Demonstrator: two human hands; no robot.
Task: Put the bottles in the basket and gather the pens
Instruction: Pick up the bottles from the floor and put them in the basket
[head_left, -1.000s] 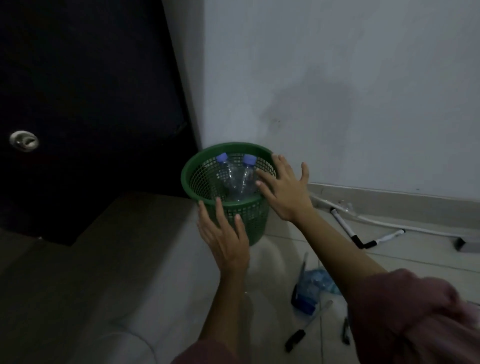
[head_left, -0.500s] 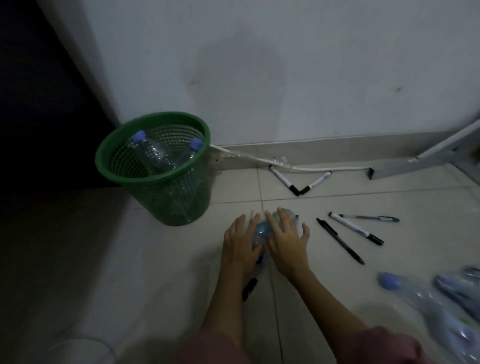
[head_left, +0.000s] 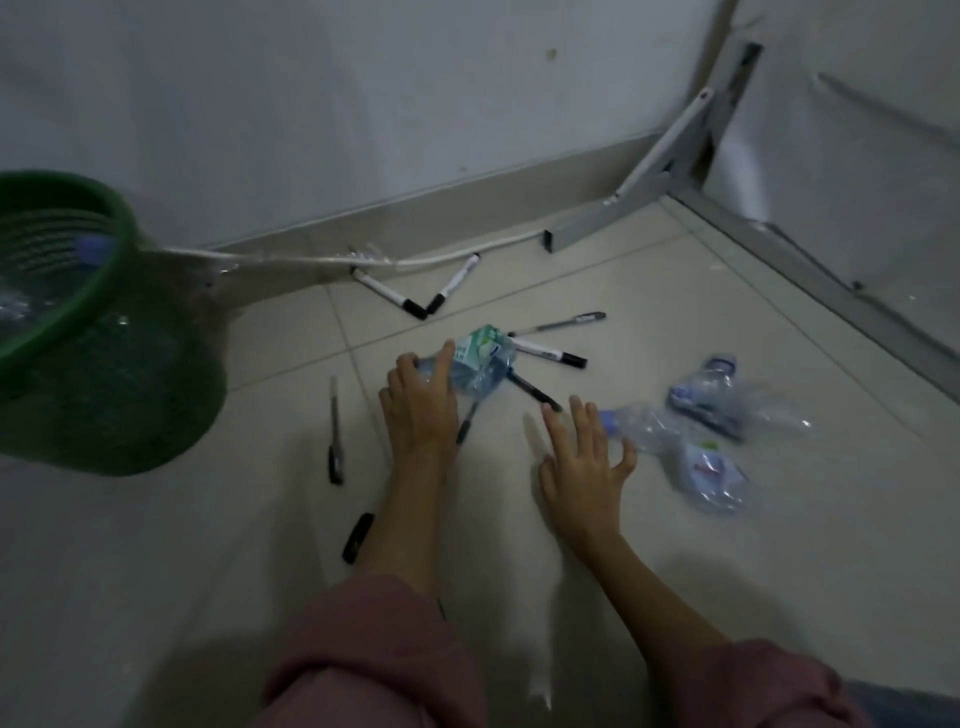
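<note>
A green mesh basket (head_left: 119, 410) stands at the left edge with bottles inside, one blue cap (head_left: 93, 248) showing. My left hand (head_left: 421, 405) grips a crumpled clear bottle with a green label (head_left: 480, 358) on the tiled floor. My right hand (head_left: 584, 457) hovers open, fingers spread, just left of two crumpled bottles, one (head_left: 675, 452) near its fingertips and another (head_left: 727, 400) behind. Several pens and markers lie scattered: two white markers (head_left: 410, 293) by the wall, a pen (head_left: 558, 325), a marker (head_left: 550, 356), a black pen (head_left: 535, 392) and a pen (head_left: 335, 431) at left.
A white cable (head_left: 322, 257) runs along the skirting board. A grey metal bracket (head_left: 654, 176) leans in the right corner. A black cap or short marker (head_left: 357, 538) lies beside my left forearm. Pink sleeves cover both my arms at the bottom.
The view swung right, away from the basket. Both hands left the basket and came down to the floor bottle; now only the left hand holds it and the right hand has moved toward the right-hand bottles.
</note>
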